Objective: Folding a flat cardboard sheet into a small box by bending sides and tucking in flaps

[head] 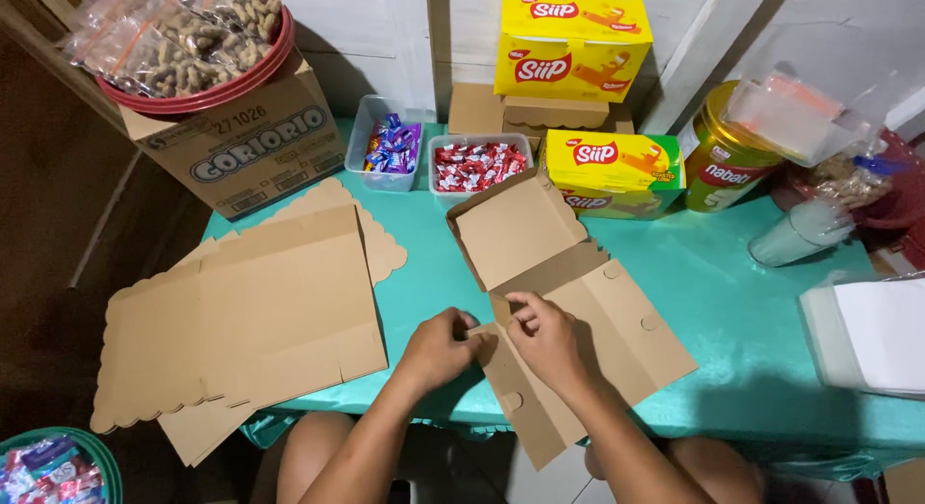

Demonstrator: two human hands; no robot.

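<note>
Low in the middle of the frame, the left hand (438,348) and the right hand (544,338) met close together, fingertips pinched on a small tab at the near left edge of a flat brown die-cut cardboard box blank (588,321). The blank lay half unfolded on the worktop (732,311), which was covered in smooth, glossy teal cloth. One square panel stood tilted up toward the centre of the frame, and the rest lay flat with round punched notches along its folds; its lower corner hung past the worktop's near edge.

To the left of the hands sat a loose stack of matte brown cardboard sheets with scalloped edges (251,321), fanned slightly so the lower ones showed.

Farther up, centre, stood a clear plastic tub of purple-wrapped sweets (390,145), and just beside it a clear plastic tub of red-and-white wrapped sweets (476,165). Right of these lay a yellow and green printed carton (617,172), and behind it a yellow printed carton (573,43) rested on plain brown boxes.

In the upper left, a corrugated brown shipping box (246,143) carried a red round basin holding clear bags of peanuts in the shell (183,41). At the upper right stood a gold and green round tin (727,152), with a pile of clear plastic bags (867,335) at the right edge.
</note>
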